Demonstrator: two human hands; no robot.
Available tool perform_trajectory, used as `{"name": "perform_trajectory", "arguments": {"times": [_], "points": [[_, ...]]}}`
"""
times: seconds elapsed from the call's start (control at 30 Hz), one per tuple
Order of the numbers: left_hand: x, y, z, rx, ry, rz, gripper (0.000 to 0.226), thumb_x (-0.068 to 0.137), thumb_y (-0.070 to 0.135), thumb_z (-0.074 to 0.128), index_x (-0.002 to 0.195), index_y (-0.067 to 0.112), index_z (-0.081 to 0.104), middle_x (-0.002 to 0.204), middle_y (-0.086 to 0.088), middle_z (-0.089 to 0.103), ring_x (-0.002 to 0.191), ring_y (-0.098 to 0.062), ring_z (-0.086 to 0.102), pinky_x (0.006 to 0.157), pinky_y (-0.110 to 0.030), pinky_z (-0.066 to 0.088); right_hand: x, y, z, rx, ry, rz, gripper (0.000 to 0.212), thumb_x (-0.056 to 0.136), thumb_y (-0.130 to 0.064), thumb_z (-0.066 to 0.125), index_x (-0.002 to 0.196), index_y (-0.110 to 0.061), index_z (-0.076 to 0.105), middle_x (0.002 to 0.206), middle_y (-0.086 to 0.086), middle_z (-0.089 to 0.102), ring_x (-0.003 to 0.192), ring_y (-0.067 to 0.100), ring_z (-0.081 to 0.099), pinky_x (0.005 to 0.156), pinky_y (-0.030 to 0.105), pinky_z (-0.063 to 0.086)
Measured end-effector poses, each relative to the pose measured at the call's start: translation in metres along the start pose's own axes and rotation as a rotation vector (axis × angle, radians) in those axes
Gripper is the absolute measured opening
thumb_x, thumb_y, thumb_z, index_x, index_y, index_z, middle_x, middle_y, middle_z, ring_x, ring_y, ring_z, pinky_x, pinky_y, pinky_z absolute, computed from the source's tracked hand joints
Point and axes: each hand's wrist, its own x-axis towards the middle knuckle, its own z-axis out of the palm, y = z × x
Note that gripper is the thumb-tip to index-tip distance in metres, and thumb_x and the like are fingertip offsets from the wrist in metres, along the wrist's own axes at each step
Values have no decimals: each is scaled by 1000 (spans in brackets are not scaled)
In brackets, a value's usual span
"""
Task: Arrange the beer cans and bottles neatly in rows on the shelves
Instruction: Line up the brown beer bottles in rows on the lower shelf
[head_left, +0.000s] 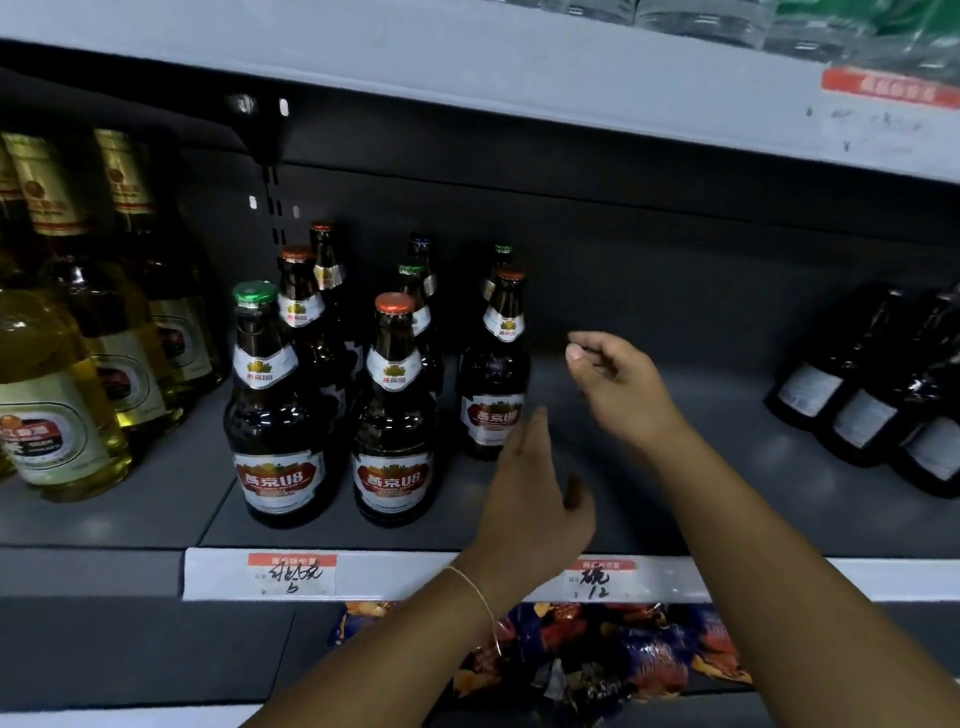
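Several brown beer bottles with red-and-white labels stand in three short rows on the grey shelf (675, 467). A green-capped bottle (275, 410) and a red-capped bottle (393, 415) stand at the front. Further back and to the right stands a third bottle (493, 364). My left hand (530, 493) reaches in with straight fingers just beside that bottle's lower label and holds nothing. My right hand (613, 379) hovers to the right of that bottle with loosely curled fingers, also holding nothing.
Tall yellow bottles (67, 395) fill the shelf's left end. Dark bottles (872, 395) lean at the right end. Price tags (291, 574) run along the shelf's front edge. Colourful snack bags (597, 654) lie on the shelf below. An upper shelf (519, 67) overhangs.
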Motion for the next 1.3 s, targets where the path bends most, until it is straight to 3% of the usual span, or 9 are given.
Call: {"name": "perform_trajectory", "arguments": {"times": [0.07,0.17,0.27,0.53,0.7,0.87,1.0,1.1,1.3], "points": [[9,9,8,-5,5,18,71,89,12,52,152,12,18,155,-3,26,143,-12,23,110,-15,18,-3,1,-22,-13,60,6,25,99,-26,59,123,-20,62,97,-10,61,79,-3,58,71,9,45],[29,26,25,36,-3,80,68,89,9,53,150,8,24,152,-7,34,141,-15,29,106,-10,16,-4,7,-62,-55,138,9,23,99,-26,60,120,-18,64,95,-7,62,78,0,58,74,16,47],[58,48,44,73,-16,166,63,90,8,54,148,4,29,148,-15,40,138,-23,36,107,-14,20,-5,13,-104,-80,203,12,21,99,-19,60,118,-12,64,92,-4,61,76,3,57,77,17,50],[131,107,119,30,-16,252,52,93,17,53,143,11,41,142,-9,48,129,-20,47,108,-36,41,-5,44,-213,-76,359,33,17,95,-9,63,112,-13,63,89,-1,63,76,7,60,76,22,50],[146,132,182,-9,-114,297,52,95,16,51,145,12,37,146,-8,44,133,-20,43,109,-39,40,-7,71,-289,-130,539,27,22,95,2,56,116,-2,60,89,2,62,67,-11,59,67,6,47],[153,153,241,-38,-201,307,53,94,15,50,146,15,36,147,-7,42,134,-19,41,109,-41,40,-10,107,-356,-281,754,63,37,91,-11,63,127,-6,57,109,5,64,103,18,62,96,30,49],[159,167,274,-35,-262,297,53,95,12,45,146,15,34,149,-7,39,137,-18,38,110,-39,39,-2,128,-393,-364,758,157,56,88,-17,65,138,-3,46,130,16,59,122,29,56,106,40,45],[165,172,292,-31,-302,288,55,93,13,44,147,19,33,149,-4,39,137,-17,37,111,-39,38,4,139,-407,-350,685,269,62,88,-20,67,142,-3,42,132,14,58,123,28,55,104,33,44],[168,174,315,-28,-335,245,54,94,13,44,147,20,35,146,-4,43,137,-16,37,111,-39,37,24,182,-429,-258,562,296,85,64,-58,62,137,-18,44,129,5,63,117,25,62,100,45,52]]}}
